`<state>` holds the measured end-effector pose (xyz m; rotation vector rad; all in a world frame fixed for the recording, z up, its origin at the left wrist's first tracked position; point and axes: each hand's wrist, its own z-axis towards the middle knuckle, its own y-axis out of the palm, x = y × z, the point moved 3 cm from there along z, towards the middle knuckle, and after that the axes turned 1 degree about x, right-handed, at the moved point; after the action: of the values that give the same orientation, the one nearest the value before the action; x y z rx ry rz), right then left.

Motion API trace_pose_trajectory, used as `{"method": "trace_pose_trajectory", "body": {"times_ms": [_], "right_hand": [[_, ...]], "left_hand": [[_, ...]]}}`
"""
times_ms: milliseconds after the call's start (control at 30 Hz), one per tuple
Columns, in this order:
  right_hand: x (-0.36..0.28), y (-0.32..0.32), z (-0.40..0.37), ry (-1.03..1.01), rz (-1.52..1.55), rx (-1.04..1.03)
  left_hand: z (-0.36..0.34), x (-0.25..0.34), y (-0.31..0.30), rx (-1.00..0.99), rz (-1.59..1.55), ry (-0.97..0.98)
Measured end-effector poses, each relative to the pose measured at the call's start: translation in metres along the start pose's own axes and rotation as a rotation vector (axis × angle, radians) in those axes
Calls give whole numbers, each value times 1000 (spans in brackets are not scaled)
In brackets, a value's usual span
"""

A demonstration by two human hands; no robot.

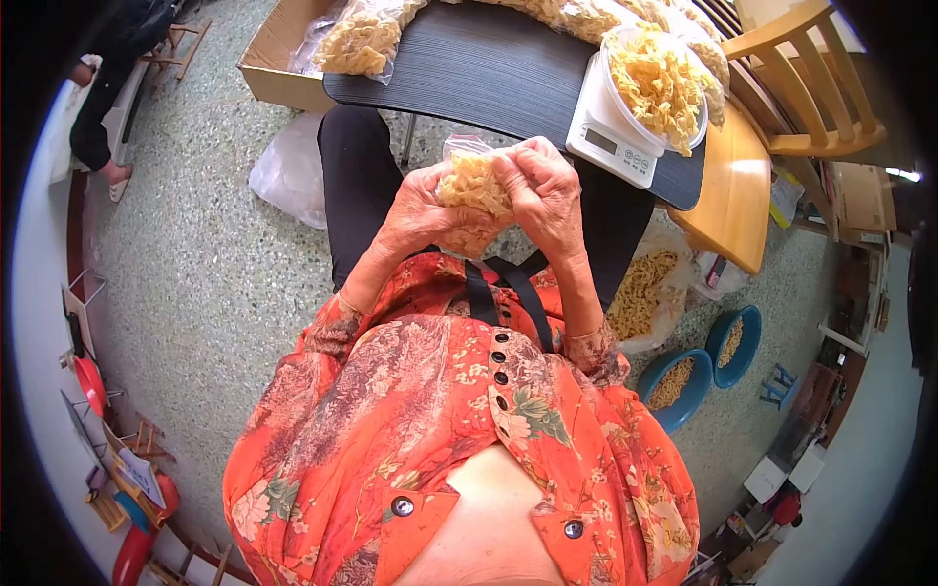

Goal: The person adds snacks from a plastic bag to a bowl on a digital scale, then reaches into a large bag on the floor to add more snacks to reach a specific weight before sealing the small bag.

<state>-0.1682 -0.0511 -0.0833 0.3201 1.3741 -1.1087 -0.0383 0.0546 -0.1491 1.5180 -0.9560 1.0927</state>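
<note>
A clear plastic zip bag (473, 184) full of pale yellow dried pieces is held over my lap, between both hands. My left hand (425, 210) wraps round its left side and underside. With fingers pinched, my right hand (539, 186) grips the upper right part of the bag. Beyond them, on the dark table (469, 63), stands a white digital scale (614, 146). On the scale rests a clear round bowl (625, 115) heaped with the same yellow pieces (660, 88). The display's reading is too small to make out.
Filled bags (363, 39) line the table's far edge, beside a cardboard box (283, 59). A wooden chair (811, 88) stands at right. Low on the right are an open bag of pieces (645, 293) and two blue basins (674, 415). Another person (98, 117) is at far left.
</note>
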Motion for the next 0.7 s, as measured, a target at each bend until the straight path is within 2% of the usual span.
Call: {"method": "trace_pose_trajectory", "body": {"times_ms": [133,200,233,333,467,533,567,600,667,700], "right_hand": [[9,0,-1,27,24,11],[7,-1,-1,11,40,-8],[6,1,-1,-20,17,8],[6,4,-5,-50,-6,13],[-1,2,-7,-55,-44,-42],[3,2,-8,-54,-34,-34],[5,1,-7,-27,36,8],[6,0,-5,-2,108,50],[3,-4,-3,19,144,65],[3,-5,-2,28,160,97]], "left_hand": [[1,6,4,-53,-43,39],[2,12,1,-7,33,96],[2,8,2,7,-54,96],[-1,-3,-1,36,14,22],[-4,-7,0,51,108,108],[-4,-5,4,-32,-209,-18],[-4,4,8,-84,-138,84],[-5,3,5,-83,-132,92],[-7,6,-3,-43,213,149],[-10,5,-7,-34,205,76]]}}
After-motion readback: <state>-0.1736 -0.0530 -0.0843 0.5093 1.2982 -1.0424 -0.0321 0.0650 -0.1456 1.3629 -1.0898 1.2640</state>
